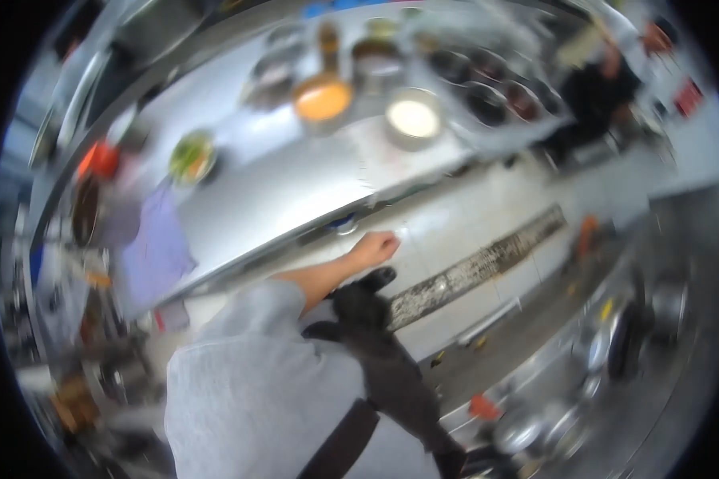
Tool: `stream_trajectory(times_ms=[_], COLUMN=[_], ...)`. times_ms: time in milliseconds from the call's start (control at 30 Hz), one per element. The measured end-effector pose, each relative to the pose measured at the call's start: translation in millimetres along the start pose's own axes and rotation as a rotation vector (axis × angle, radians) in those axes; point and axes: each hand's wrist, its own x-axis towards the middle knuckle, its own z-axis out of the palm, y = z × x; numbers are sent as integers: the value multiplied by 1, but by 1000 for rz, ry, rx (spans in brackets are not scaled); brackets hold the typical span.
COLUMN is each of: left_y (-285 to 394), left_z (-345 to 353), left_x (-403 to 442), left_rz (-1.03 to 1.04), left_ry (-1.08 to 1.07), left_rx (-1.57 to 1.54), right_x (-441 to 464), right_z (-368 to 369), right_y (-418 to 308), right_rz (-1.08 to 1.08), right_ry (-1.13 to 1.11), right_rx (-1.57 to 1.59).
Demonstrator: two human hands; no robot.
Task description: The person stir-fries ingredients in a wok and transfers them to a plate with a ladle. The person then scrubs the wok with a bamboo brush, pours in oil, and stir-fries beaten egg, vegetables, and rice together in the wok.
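Observation:
My left hand (pixel 375 249) hangs out in front of my body, over the tiled floor and below the counter's front edge. Its fingers look curled closed, and nothing shows in them. It touches neither the counter nor any object. The steel counter (pixel 287 191) is what lies closest to it. On that counter stand a container of orange contents (pixel 322 99), a round pot of white contents (pixel 413 118) and a bowl of green food (pixel 192 158). My right hand is out of sight.
A purple cloth or sheet (pixel 156 247) lies at the counter's left end. Several dark round containers (pixel 486 104) sit at the back right, near a person in dark clothes (pixel 603 92). A long floor grate (pixel 471 267) crosses the floor. Metal bowls (pixel 519 431) fill the lower right.

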Motion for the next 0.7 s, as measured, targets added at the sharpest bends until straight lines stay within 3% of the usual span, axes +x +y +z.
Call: stream_trajectory(times_ms=[67, 133, 167, 233, 267, 300, 367, 400, 433, 500, 567, 600, 667, 700], left_y=[14, -6, -13, -34, -52, -69, -110, -129, -110, -125, -137, -156, -127, -117], left_z=[-29, -58, -89, -154, -186, -216, -274, -300, -314, -339, -357, -364, -353, -339], left_x=[-15, -27, -34, -58, -76, -88, -119, -136, -137, -148, -166, -170, -166, -165], left_rz=[-78, -197, -177, -216, -288, -216, -47, 49, 89, -85, -112, -64, -207, -99], left_ry=[303, 649, 843, 1164, 1239, 1386, 1458, 1376, 1449, 1506, 1504, 1496, 1612, 1618], left_rx=[-180, -341, -493, -467, -552, -741, -793, -945, -1008, -964, -929, -935, -853, -824], right_x=[25, 84, 144, 278, 316, 347, 397, 413, 425, 444, 461, 461, 455, 448], right_z=[133, 217, 153, -6, -30, -65, -145, -176, -195, -231, -258, -261, -259, -254], right_y=[28, 37, -29, -189, -209, -225, -245, -253, -264, -260, -262, -275, -299, -311], right_rz=[-319, -493, -437, -331, -418, -525, -811, -1007, -1180, -1510, -1734, -1727, -1638, -1565], right_ry=[-472, -676, -641, -561, -450, -413, -225, -83, -33, 45, 207, 339, 536, 593], right_rx=[486, 761, 828, 964, 1133, 1200, 1306, 1335, 1521, 1534, 1322, 1377, 1493, 1558])
